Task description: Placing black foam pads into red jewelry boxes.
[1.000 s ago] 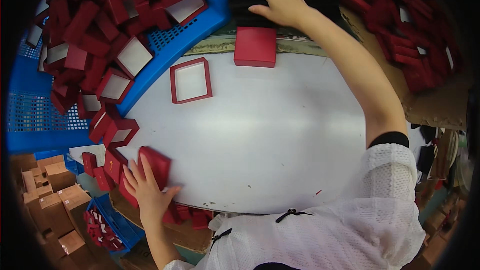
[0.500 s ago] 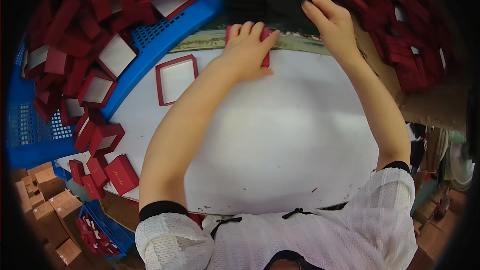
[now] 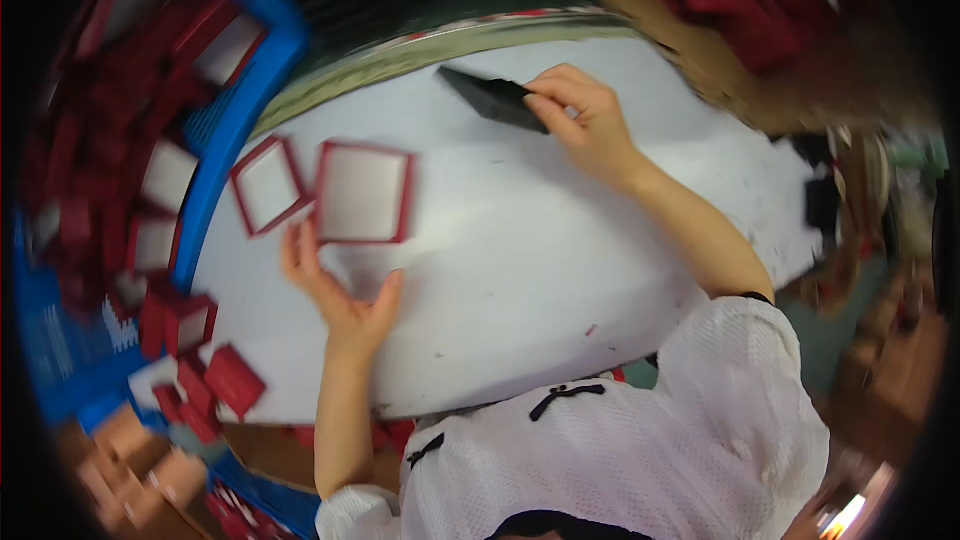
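Two bare hands showed in the head view, above a white tabletop [image 3: 500,310]. Toward half past one, the right hand [image 3: 597,130] grasped a thin black slab [image 3: 485,102] by its near end, thumb and fingers pinched closely on it, the slab's free end pointing to ten o'clock. At eight o'clock the left hand [image 3: 345,300] was released, thumb spread well away from the fingers; their tips were at the half-past-seven corner of a larger white-lined red box half [image 3: 365,193], and blur hid whether they touched it. Just beside, on its nine o'clock side, lay a smaller red box half [image 3: 268,185].
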`<state>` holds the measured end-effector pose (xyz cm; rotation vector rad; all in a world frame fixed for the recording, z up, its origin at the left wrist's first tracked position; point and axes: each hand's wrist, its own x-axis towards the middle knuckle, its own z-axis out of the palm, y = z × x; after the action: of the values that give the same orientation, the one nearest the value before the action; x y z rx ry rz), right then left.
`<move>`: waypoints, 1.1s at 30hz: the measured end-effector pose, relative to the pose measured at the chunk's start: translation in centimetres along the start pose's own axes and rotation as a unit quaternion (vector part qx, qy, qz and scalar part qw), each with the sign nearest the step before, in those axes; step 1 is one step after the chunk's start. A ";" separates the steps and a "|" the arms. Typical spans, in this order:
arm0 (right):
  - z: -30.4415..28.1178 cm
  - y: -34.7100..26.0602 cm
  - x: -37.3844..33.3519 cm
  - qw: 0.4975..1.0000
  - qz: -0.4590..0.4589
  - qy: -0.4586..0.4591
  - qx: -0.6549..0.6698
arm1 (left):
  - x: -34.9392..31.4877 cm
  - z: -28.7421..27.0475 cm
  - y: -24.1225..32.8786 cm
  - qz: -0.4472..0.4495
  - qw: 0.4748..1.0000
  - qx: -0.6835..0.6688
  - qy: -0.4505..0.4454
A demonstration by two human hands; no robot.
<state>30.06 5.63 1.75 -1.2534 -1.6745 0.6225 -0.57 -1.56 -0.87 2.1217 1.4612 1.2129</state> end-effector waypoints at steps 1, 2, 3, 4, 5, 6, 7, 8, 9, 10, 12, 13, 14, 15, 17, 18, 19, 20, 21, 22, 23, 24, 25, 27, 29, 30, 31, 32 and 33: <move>-1.4 -0.2 -1.6 1.000 0.000 0.031 0.004 | 1.3 0.3 0.6 0.056 0.998 0.042 -0.004; -2.5 -0.1 -3.3 0.998 0.001 0.066 -0.010 | 2.2 0.4 1.3 0.037 0.994 0.094 -0.042; -3.8 0.0 -5.0 0.995 -0.002 0.098 -0.023 | 3.2 0.7 2.1 -0.004 0.990 0.116 -0.085; -5.5 0.0 -6.8 0.992 0.005 0.117 -0.041 | 3.1 1.0 1.5 -0.023 0.988 0.107 -0.109; -7.3 -0.3 -8.5 0.982 0.021 0.172 -0.076 | 2.9 0.7 0.8 -0.046 0.985 0.106 -0.127; -9.2 -0.2 -10.4 0.967 0.039 0.226 -0.114 | 2.5 1.3 0.3 -0.023 0.985 0.122 -0.117; -11.6 0.2 -12.2 0.950 0.010 0.257 -0.180 | 2.2 1.8 -0.1 -0.002 0.985 0.139 -0.104; -13.8 0.1 -14.1 0.918 0.012 0.287 -0.275 | 2.0 2.1 -0.1 0.026 0.985 0.141 -0.098; -16.2 0.4 -15.8 0.882 0.005 0.303 -0.362 | 1.8 2.5 0.4 0.033 0.985 0.135 -0.103; -18.5 1.1 -17.4 0.845 0.011 0.322 -0.427 | 1.8 2.8 1.0 0.019 0.989 0.100 -0.107; -22.6 2.9 -18.9 0.785 0.008 0.352 -0.509 | 1.6 3.5 1.8 0.018 0.991 0.072 -0.111; -24.2 4.2 -18.8 0.767 -0.003 0.356 -0.534 | 1.4 3.4 1.8 0.024 0.990 0.067 -0.118; -25.7 5.2 -18.1 0.746 -0.016 0.359 -0.561 | 1.3 3.4 1.8 0.011 0.991 0.049 -0.124; -26.6 6.2 -16.9 0.724 -0.013 0.370 -0.582 | 1.1 3.3 1.8 -0.004 0.991 0.034 -0.130; -27.7 8.1 -14.2 0.723 0.006 0.351 -0.595 | 1.0 3.2 1.6 -0.007 0.992 0.028 -0.124; -28.2 9.5 -13.4 0.728 0.051 0.272 -0.627 | 0.9 3.0 1.6 -0.012 0.992 0.017 -0.122; -28.5 10.6 -13.0 0.726 0.095 0.189 -0.655 | 0.8 3.0 1.9 -0.014 0.993 0.020 -0.117; -26.9 10.6 -12.1 0.726 0.174 0.130 -0.653 | 0.7 2.8 2.1 -0.007 0.992 0.032 -0.122; -26.1 10.3 -11.9 0.736 0.131 0.200 -0.634 | 0.8 2.9 2.1 0.002 0.991 0.041 -0.124; -25.3 9.9 -12.0 0.741 0.087 0.267 -0.610 | 0.6 2.8 2.1 -0.008 0.991 0.033 -0.128; -23.7 8.9 -12.2 0.754 0.058 0.343 -0.558 | 0.4 2.5 2.0 -0.012 0.992 0.040 -0.118; -21.1 6.0 -12.0 0.801 0.051 0.329 -0.497 | 0.1 2.0 1.7 -0.008 0.992 0.040 -0.123; -18.1 5.2 -12.8 0.821 0.005 0.306 -0.482 | 0.0 1.9 1.6 -0.003 0.991 0.038 -0.126; -12.6 3.1 -11.9 0.910 -0.085 0.132 -0.384 | 0.3 2.0 1.7 0.008 0.992 0.052 -0.113; -10.0 2.6 -5.9 0.918 -0.133 0.024 -0.374 | 0.5 1.9 1.8 -0.006 0.989 0.036 -0.143; -9.7 4.0 -2.0 0.910 -0.109 0.035 -0.397 | 0.8 2.1 2.1 -0.013 0.988 0.030 -0.150; -9.6 4.9 2.8 0.908 -0.119 0.056 -0.398 | 0.7 1.9 1.9 -0.020 0.988 0.038 -0.146; -9.7 6.5 7.2 0.880 -0.129 0.070 -0.451 | 0.6 1.9 1.6 -0.010 0.988 0.030 -0.148; -11.1 7.7 11.5 0.827 -0.153 0.105 -0.530 | 0.7 2.1 1.6 0.003 0.988 0.018 -0.151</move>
<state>42.78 17.65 4.69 -1.6251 -2.0074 -0.7615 2.16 -1.21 -0.81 2.2185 1.3511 0.8265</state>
